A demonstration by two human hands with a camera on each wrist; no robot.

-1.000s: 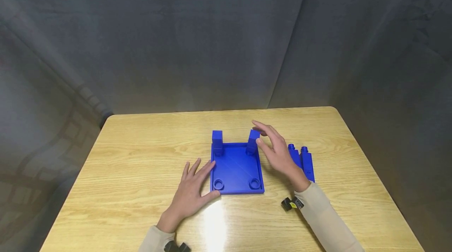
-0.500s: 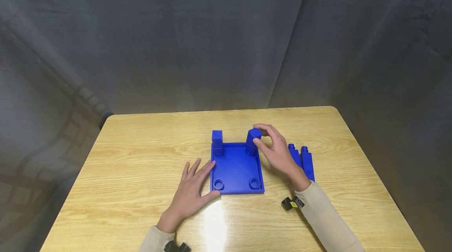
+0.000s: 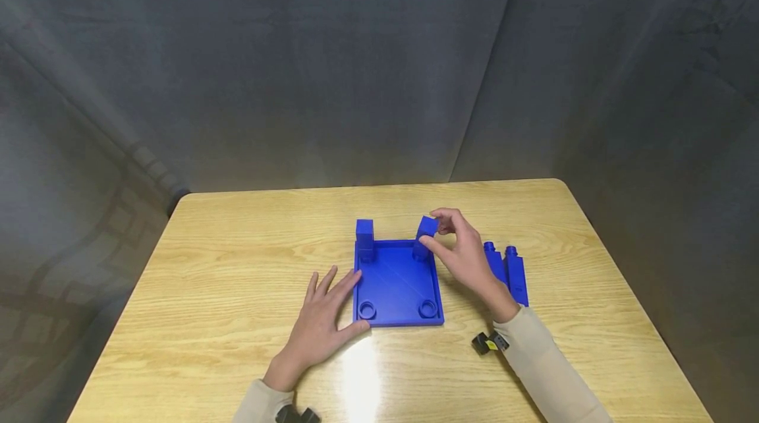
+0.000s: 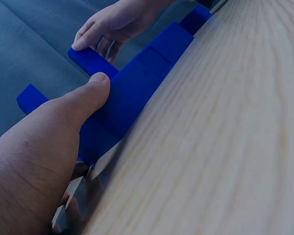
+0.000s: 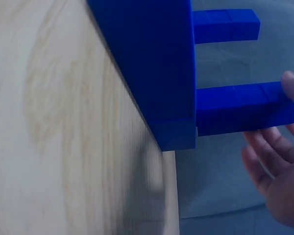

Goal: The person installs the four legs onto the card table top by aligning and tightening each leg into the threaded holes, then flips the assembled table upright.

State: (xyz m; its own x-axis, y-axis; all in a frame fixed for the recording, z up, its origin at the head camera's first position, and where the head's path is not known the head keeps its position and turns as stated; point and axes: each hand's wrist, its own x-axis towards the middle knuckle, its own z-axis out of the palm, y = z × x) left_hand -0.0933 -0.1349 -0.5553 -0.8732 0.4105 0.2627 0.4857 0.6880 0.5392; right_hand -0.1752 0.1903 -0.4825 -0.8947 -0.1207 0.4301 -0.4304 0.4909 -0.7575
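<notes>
A person sits at a wooden bench [image 3: 237,258] with a square blue base plate [image 3: 396,281] at its middle. Two blue square pegs stand upright in the plate's far corners, their long axes vertical. The right hand [image 3: 465,255] pinches the top of the far-right peg [image 3: 424,236] between thumb and fingertips, reaching in from the plate's right side; this hand is the nearer one to that peg. The far-left peg [image 3: 364,238] stands untouched. The left hand [image 3: 323,321] lies flat on the bench, fingers straight, thumb pressed against the plate's near-left edge. Two round sockets at the plate's near corners are unfilled. Two more blue pegs [image 3: 508,271] lie side by side on the bench just right of the right wrist.

The left wrist view shows the thumb [image 4: 90,93] braced on the plate's side wall, which the head view barely reveals. The right wrist view shows the peg [image 5: 240,107] seated against the plate, with the fingers [image 5: 264,156] curled near its free end.
</notes>
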